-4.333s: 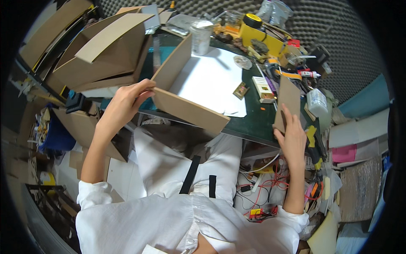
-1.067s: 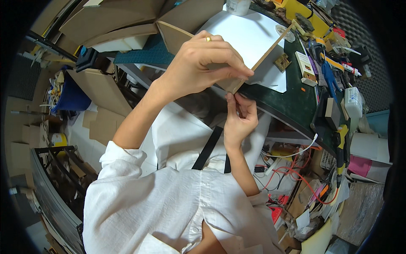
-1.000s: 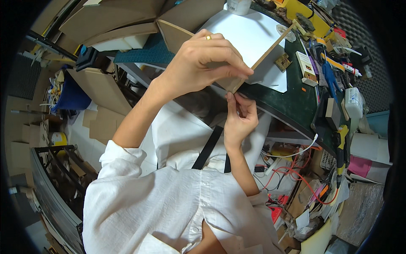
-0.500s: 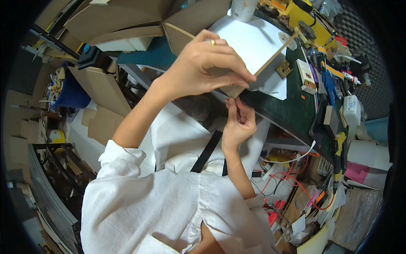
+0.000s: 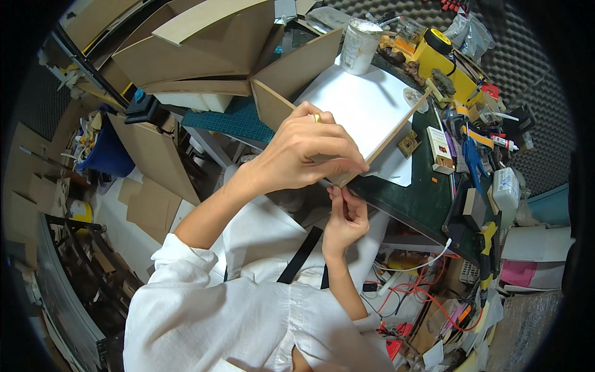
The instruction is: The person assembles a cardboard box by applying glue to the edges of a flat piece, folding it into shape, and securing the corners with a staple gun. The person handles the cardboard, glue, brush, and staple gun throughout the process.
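Observation:
An open frame of thin brown boards (image 5: 308, 64) stands on edge over white paper (image 5: 347, 93) at the front of the dark green worktop. At its near corner, the thumb and fingers of my left hand (image 5: 310, 152) are closed on the board edge, a gold ring on one finger. Just below, my right hand (image 5: 345, 224) pinches at the bottom of that same corner, thumb against finger. Anything small between the right fingertips is hidden. The near board itself is largely covered by my left hand.
A white tub (image 5: 361, 48) stands beyond the frame. To the right lie a small cardboard box (image 5: 440, 150), blue-handled pliers (image 5: 474, 155), a white bottle (image 5: 506, 188) and a yellow glue gun (image 5: 488, 239). More brown panels (image 5: 198, 46) lean at left. Red cables (image 5: 427, 288) hang below the worktop.
My view has shifted, so the worktop shows more of its far side and my hands appear lower. Both hands remain at the same corner, with little change in their grip.

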A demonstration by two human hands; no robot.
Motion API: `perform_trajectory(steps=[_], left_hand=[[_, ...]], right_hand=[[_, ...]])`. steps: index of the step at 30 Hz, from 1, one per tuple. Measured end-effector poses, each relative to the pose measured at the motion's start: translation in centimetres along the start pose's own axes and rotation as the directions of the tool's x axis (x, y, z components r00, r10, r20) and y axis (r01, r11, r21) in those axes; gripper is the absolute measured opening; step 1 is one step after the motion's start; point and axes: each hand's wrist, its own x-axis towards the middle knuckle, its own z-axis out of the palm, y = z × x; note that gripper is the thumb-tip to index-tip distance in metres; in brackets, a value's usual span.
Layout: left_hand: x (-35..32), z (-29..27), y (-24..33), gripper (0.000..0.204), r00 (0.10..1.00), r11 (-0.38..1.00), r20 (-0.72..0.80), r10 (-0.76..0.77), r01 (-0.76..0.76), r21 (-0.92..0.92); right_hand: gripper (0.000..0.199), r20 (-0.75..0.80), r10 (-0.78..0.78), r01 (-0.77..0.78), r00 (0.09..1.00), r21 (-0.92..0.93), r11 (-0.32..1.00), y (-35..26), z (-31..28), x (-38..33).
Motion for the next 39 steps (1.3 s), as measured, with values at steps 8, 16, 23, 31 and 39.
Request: perform_trajectory(steps=[8, 16, 23, 31, 39], left_hand=[[0.1, 0.2, -0.4, 0.015, 0.998, 0.998, 0.007, 0.064, -0.064, -0.009], [-0.1, 0.2, -0.5, 0.019, 0.998, 0.998, 0.01, 0.058, -0.058, -0.006], [-0.3, 0.2, -0.5, 0.02, 0.999, 0.999, 0.019, 0.044, -0.044, -0.012], [-0.3, 0.2, -0.5, 0.019, 0.999, 0.998, 0.017, 0.043, -0.043, -0.035], [-0.2, 0.4, -0.4, 0.012, 0.999, 0.994, 0.016, 0.036, -0.034, -0.107]], right_hand=[[0.008, 0.038, 0.017, -0.017, 0.999, -0.015, 1.0, -0.2, -0.5, 0.4], [0.018, 0.313, -0.31, 0.408, 0.898, -0.325, 0.853, -6.9, -0.6, 4.6], [0.024, 0.36, -0.315, 0.451, 0.878, -0.402, 0.797, -6.8, -0.3, 5.3], [0.021, 0.21, -0.135, 0.217, 0.968, -0.436, 0.873, -1.9, -1.3, 1.6], [0.017, 0.028, -0.01, 0.015, 1.0, -0.158, 0.987, -0.6, -0.3, 0.6]])
